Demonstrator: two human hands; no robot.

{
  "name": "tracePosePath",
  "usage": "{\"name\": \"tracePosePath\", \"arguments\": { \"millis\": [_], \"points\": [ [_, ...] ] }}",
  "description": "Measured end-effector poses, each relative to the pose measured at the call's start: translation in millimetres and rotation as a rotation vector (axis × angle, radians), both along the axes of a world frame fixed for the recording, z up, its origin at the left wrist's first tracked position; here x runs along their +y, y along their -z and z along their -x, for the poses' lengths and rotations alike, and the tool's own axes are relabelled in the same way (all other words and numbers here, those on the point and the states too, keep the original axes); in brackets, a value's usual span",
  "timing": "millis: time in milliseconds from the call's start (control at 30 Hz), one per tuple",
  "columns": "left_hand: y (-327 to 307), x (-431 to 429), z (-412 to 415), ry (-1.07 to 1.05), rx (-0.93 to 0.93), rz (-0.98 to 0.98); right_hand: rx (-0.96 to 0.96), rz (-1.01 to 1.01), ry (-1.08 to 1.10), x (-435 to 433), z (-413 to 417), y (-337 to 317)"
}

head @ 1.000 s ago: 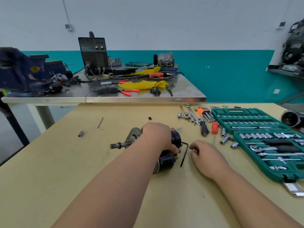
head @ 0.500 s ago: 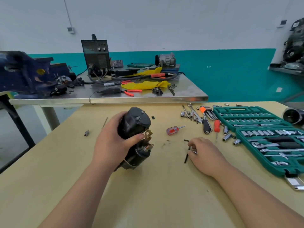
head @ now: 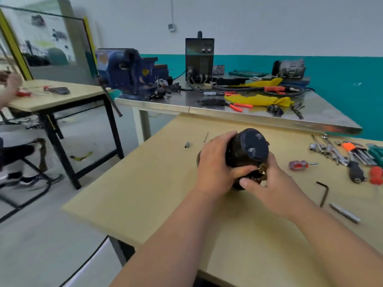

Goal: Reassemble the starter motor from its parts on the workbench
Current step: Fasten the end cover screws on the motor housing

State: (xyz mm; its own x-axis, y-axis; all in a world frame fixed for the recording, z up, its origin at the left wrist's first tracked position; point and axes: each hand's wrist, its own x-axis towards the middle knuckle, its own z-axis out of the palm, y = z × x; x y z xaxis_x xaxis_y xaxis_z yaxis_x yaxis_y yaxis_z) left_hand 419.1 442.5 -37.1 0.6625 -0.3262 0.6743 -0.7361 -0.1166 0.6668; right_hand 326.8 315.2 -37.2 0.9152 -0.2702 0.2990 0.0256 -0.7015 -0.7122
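Note:
The black starter motor [head: 247, 149] stands upright above the wooden workbench [head: 161, 195], its round end cap with a small bolt facing up. My left hand [head: 215, 168] grips its body from the left, thumb across the front. My right hand [head: 271, 185] holds the lower right side, fingers curled at the brass-coloured terminal part; the motor's lower end is hidden behind both hands. A black hex key [head: 323, 192] and a metal rod [head: 345, 213] lie on the bench right of my right hand.
A small red screwdriver [head: 299, 164], sockets, hex keys and drivers [head: 339, 152] lie at the right. A small bit [head: 187, 145] lies left of the motor. Behind stands a steel table with a blue vise [head: 128, 73] and a welder [head: 199, 56]. Another person sits far left.
My right hand left the bench and the hex key and came onto the motor's lower right side. The motor stays raised in my left hand. The camera has swung to the left.

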Motion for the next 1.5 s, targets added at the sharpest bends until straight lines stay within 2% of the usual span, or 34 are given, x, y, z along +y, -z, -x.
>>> {"name": "tracePosePath", "arguments": {
  "millis": [233, 400, 533, 633, 733, 1167, 1367, 1500],
  "points": [
    [5, 1, -3, -0.052, -0.098, -0.021, -0.142, -0.032, 0.094, 4, -4, 17],
    [1, 4, -3, -0.016, -0.078, -0.038, -0.155, -0.051, 0.082, 9, 1, 15],
    [-3, 17, -7, 0.102, -0.001, 0.136, -0.15, -0.151, -0.026, 13, 15, 11],
    [-7, 14, -10, 0.16, 0.107, 0.321, -0.247, -0.185, -0.115, 9, 23, 6],
    [-8, 9, -10, 0.216, 0.145, 0.395, -0.323, -0.18, -0.133, 10, 25, 2],
    [-4, 6, -10, 0.238, 0.17, 0.352, -0.33, -0.193, -0.068, 21, 27, -2],
    [-4, 6, -6, 0.305, 0.15, 0.31, -0.307, -0.089, -0.147, 10, 35, -10],
    [-4, 5, -4, 0.364, 0.163, 0.276, -0.265, -0.167, -0.194, -3, 38, -16]
  ]
}}
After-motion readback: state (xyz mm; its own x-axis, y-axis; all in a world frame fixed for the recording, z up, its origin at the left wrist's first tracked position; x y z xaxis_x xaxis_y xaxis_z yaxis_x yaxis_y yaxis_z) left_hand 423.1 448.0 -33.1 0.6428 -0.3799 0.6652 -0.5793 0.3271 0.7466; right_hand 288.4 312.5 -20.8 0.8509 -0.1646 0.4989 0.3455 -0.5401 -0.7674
